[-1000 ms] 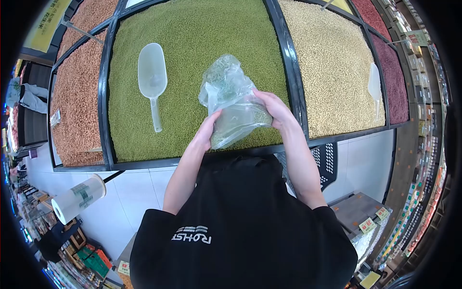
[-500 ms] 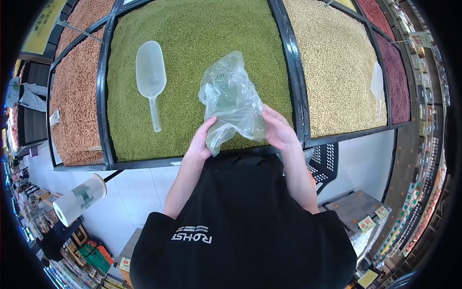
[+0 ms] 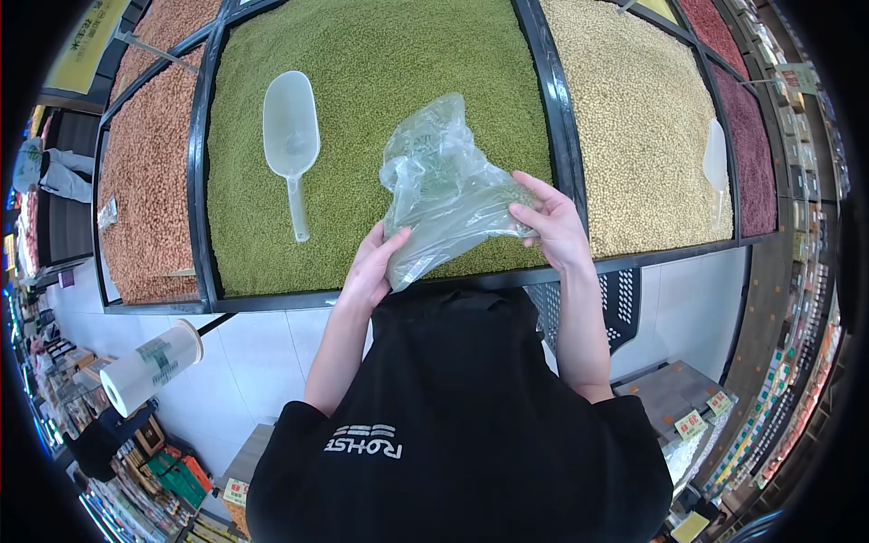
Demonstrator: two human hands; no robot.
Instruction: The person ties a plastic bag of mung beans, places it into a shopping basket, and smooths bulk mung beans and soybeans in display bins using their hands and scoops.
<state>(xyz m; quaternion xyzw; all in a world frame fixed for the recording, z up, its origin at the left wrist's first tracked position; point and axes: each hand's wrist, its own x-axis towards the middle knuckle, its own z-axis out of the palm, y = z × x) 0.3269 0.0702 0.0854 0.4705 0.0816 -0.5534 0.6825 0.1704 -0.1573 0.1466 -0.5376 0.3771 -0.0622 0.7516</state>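
Note:
A clear plastic bag [image 3: 444,185] is stretched between my two hands, above a bin of small green beans [image 3: 362,72]. My left hand [image 3: 373,262] pinches the bag's lower left edge between thumb and fingers. On the other side, my right hand [image 3: 550,222] grips the bag's right edge, thumb on top. The upper part of the bag is crumpled, and no contents show inside it. A white scoop [image 3: 291,127] lies on the green beans to the left of the bag, its handle pointing toward me.
Black dividers [image 3: 561,109] separate the bins. Pale yellow beans [image 3: 634,136] with another scoop [image 3: 715,154] lie to the right, reddish-brown peanuts [image 3: 149,181] to the left. A roll of bags [image 3: 152,366] sticks out below the left bin. Another person's legs [image 3: 68,175] show at far left.
My right hand has moved right and slightly up, pulling the bag's edge outward, so the bag is spread wider. My left hand stays near the same spot.

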